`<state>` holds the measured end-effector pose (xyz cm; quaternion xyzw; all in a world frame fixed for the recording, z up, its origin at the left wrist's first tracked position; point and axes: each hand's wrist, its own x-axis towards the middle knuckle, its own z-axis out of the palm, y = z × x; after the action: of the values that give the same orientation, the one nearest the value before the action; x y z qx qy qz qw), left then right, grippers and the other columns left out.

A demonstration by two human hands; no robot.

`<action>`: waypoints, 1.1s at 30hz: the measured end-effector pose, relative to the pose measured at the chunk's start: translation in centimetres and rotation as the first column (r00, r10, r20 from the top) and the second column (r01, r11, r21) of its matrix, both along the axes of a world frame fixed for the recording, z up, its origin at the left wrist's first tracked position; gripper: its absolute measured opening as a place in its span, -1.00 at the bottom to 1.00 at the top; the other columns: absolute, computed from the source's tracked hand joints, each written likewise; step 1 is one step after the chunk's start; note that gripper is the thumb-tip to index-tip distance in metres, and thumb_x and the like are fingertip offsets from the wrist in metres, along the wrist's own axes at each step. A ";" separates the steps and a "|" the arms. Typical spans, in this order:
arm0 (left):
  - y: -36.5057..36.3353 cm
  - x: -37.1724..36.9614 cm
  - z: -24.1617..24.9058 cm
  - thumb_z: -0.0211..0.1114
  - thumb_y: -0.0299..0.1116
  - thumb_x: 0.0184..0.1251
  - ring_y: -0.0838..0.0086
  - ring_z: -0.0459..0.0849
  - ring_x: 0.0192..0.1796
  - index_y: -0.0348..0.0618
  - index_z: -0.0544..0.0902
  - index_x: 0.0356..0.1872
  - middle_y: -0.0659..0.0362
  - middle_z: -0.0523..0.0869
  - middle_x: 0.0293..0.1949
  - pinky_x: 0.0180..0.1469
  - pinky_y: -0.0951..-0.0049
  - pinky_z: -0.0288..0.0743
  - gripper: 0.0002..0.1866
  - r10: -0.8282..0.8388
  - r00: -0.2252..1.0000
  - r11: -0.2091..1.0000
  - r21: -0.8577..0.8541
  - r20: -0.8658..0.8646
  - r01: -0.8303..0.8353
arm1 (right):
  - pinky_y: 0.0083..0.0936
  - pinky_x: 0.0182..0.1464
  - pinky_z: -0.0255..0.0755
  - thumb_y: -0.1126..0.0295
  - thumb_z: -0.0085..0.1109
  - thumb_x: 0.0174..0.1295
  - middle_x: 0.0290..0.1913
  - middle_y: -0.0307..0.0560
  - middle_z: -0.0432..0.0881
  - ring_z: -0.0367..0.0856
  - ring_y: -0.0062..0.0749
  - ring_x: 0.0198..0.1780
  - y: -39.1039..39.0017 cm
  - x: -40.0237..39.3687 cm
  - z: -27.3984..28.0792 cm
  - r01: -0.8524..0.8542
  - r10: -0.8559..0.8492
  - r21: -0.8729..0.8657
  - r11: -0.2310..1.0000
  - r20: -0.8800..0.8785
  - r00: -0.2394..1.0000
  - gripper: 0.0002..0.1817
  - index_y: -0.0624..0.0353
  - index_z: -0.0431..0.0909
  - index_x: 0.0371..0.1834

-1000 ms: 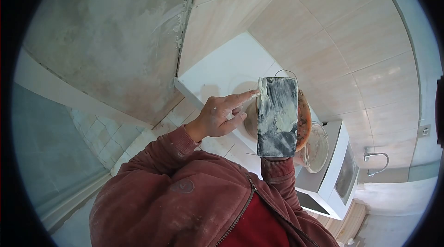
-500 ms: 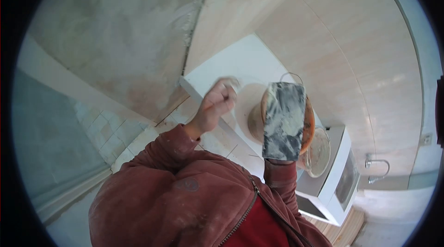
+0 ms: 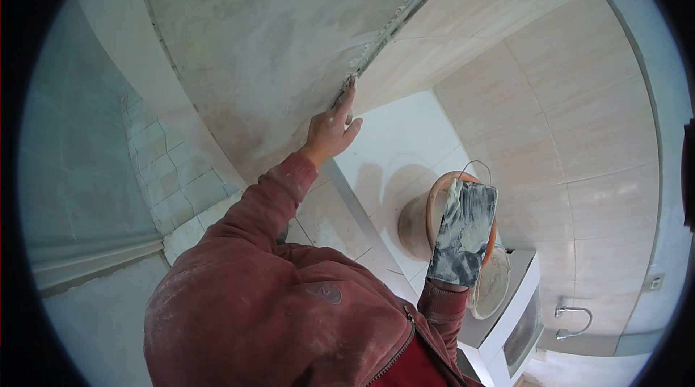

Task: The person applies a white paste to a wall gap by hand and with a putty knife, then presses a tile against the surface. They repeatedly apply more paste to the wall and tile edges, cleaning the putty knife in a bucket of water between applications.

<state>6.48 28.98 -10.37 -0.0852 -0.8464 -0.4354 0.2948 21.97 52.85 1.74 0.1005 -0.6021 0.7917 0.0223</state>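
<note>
Gray plaster (image 3: 253,39) is met at a seam by pale tiles (image 3: 536,141); a white ledge (image 3: 405,126) is seen below. The seam is touched by the extended fingers of the left hand (image 3: 328,133) – nothing is seen grasped. Right of it, the smeared board (image 3: 465,231) is borne above the right hand (image 3: 449,287) – whose grip is hidden – partly over an orange-rimmed bucket (image 3: 414,226).

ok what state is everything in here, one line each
left hand: index finger out, touching wall seam
right hand: mostly hidden behind board, grip unclear
board: tilted, smeared with pale paste
wall seam: rough, uneven
bucket: upright, partly covered by board in view
tub: uncovered, smeared inside
jacket: dusty, open at collar
tap: flow can't be told
</note>
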 end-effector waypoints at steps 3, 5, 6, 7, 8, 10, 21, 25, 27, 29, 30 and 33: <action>-0.3 0.4 -0.2 0.22 -0.33 0.16 0.32 0.60 -0.50 -0.04 0.07 0.42 0.16 0.62 -0.46 -0.35 0.38 0.53 -0.22 -0.053 0.999 0.993 0.106 -0.011 0.054 | -0.09 0.34 0.01 0.19 -0.22 0.33 0.35 -0.03 0.23 0.15 -0.12 0.35 -0.5 -0.6 0.5 0.042 -0.040 0.123 0.991 -0.020 0.999 -0.48 0.10 0.19 0.34; -0.5 0.4 0.0 0.22 -0.32 0.17 0.33 0.60 -0.49 -0.03 0.10 0.41 0.17 0.61 -0.47 -0.35 0.38 0.53 -0.24 -0.043 0.999 0.990 0.135 -0.033 0.048 | -0.06 0.36 -0.03 0.18 -0.22 0.33 0.36 -0.04 0.22 0.12 -0.12 0.37 -0.5 -0.3 0.8 0.072 -0.067 0.202 0.977 -0.030 0.997 -0.47 0.08 0.20 0.34; -0.5 0.1 0.7 0.22 -0.32 0.18 0.34 0.59 -0.50 -0.04 0.10 0.41 0.17 0.61 -0.47 -0.35 0.39 0.53 -0.24 -0.023 1.000 0.993 0.114 -0.020 0.025 | -0.05 0.36 -0.05 0.17 -0.22 0.32 0.36 -0.05 0.21 0.11 -0.12 0.38 -0.9 -0.4 1.0 0.086 -0.080 0.242 0.966 -0.035 0.996 -0.47 0.07 0.20 0.35; -0.3 -0.1 1.1 0.21 -0.33 0.18 0.35 0.58 -0.50 -0.04 0.10 0.41 0.18 0.61 -0.47 -0.35 0.40 0.52 -0.25 -0.001 1.000 0.996 0.094 -0.008 0.002 | -0.04 0.37 -0.07 0.17 -0.22 0.32 0.37 -0.05 0.21 0.09 -0.12 0.39 -1.2 -0.5 1.1 0.101 -0.093 0.282 0.954 -0.041 0.995 -0.47 0.07 0.20 0.35; -0.2 -0.1 1.1 0.21 -0.33 0.18 0.35 0.58 -0.50 -0.04 0.10 0.41 0.18 0.61 -0.47 -0.35 0.40 0.52 -0.25 0.002 1.000 0.995 0.097 -0.007 -0.001 | -0.03 0.37 -0.09 0.16 -0.22 0.32 0.37 -0.06 0.20 0.08 -0.12 0.39 -1.4 -0.8 1.3 0.115 -0.106 0.322 0.940 -0.048 0.993 -0.47 0.06 0.20 0.35; -0.2 -0.1 0.9 0.21 -0.32 0.18 0.35 0.57 -0.50 -0.05 0.12 0.41 0.18 0.60 -0.47 -0.37 0.38 0.52 -0.26 -0.029 0.999 0.994 0.104 0.028 0.026 | -0.01 0.38 -0.12 0.15 -0.21 0.31 0.39 -0.07 0.19 0.05 -0.12 0.41 -1.2 -0.2 1.5 0.145 -0.130 0.398 0.906 -0.066 0.989 -0.46 0.04 0.20 0.35; -0.5 0.5 0.4 0.21 -0.30 0.19 0.33 0.57 -0.47 -0.03 0.12 0.41 0.11 0.61 -0.39 -0.36 0.33 0.50 -0.26 -0.086 0.996 0.987 0.134 -0.030 0.090 | 0.09 0.44 -0.31 0.08 -0.19 0.28 0.44 -0.13 0.12 -0.09 -0.10 0.49 -1.9 -1.0 2.8 0.301 -0.242 0.694 0.654 -0.185 0.953 -0.43 -0.05 0.21 0.37; -0.9 0.4 2.6 0.17 -0.31 0.21 0.30 0.57 -0.54 -0.05 0.07 0.42 0.13 0.59 -0.47 -0.41 0.32 0.49 -0.25 0.089 0.996 0.995 -0.043 0.002 -0.089 | -0.27 0.49 -0.28 0.11 -0.32 0.36 0.48 -0.10 -0.01 -0.11 -0.30 0.49 -1.4 -0.4 2.4 0.199 -0.152 0.604 0.772 -0.129 0.980 -0.40 0.09 0.02 0.43; -0.7 0.3 3.1 0.15 -0.29 0.21 0.23 0.61 -0.49 -0.03 0.03 0.43 0.09 0.63 -0.37 -0.40 0.27 0.51 -0.24 0.147 0.987 0.975 -0.175 0.059 -0.135 | -0.28 0.48 -0.23 0.13 -0.32 0.36 0.46 -0.09 0.01 -0.07 -0.29 0.47 -1.6 -0.4 2.2 0.175 -0.146 0.547 0.818 -0.097 0.985 -0.41 0.10 0.03 0.42; -0.6 0.3 3.0 0.14 -0.28 0.20 0.17 0.64 -0.45 -0.01 0.00 0.44 0.05 0.66 -0.28 -0.39 0.22 0.53 -0.22 0.213 0.972 0.935 -0.308 0.099 -0.173 | -0.28 0.46 -0.19 0.15 -0.32 0.36 0.44 -0.08 0.04 -0.04 -0.28 0.45 -1.4 0.1 1.9 0.153 -0.134 0.484 0.862 -0.072 0.988 -0.43 0.11 0.05 0.41; -0.3 0.5 2.4 0.14 -0.33 0.17 0.16 0.65 -0.45 0.02 -0.03 0.44 0.06 0.66 -0.25 -0.40 0.21 0.54 -0.20 0.227 0.967 0.935 -0.302 0.115 -0.184 | -0.28 0.45 -0.16 0.16 -0.31 0.36 0.44 -0.07 0.05 -0.02 -0.28 0.44 -1.1 -0.1 2.0 0.145 -0.132 0.449 0.882 -0.059 0.989 -0.43 0.12 0.05 0.41; 0.3 2.0 -0.6 0.14 -0.36 0.13 0.15 0.64 -0.47 0.05 -0.04 0.45 0.07 0.65 -0.24 -0.43 0.19 0.54 -0.17 0.241 0.951 0.934 -0.312 0.194 -0.173 | -0.29 0.42 -0.10 0.19 -0.31 0.36 0.41 -0.06 0.09 0.04 -0.27 0.41 -2.0 -0.5 1.6 0.132 -0.134 0.338 0.932 -0.018 0.991 -0.45 0.13 0.07 0.40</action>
<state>8.46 29.31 -10.99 0.0133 -0.9336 -0.2792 0.2241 21.49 50.88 3.33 0.0599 -0.7347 0.6734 0.0567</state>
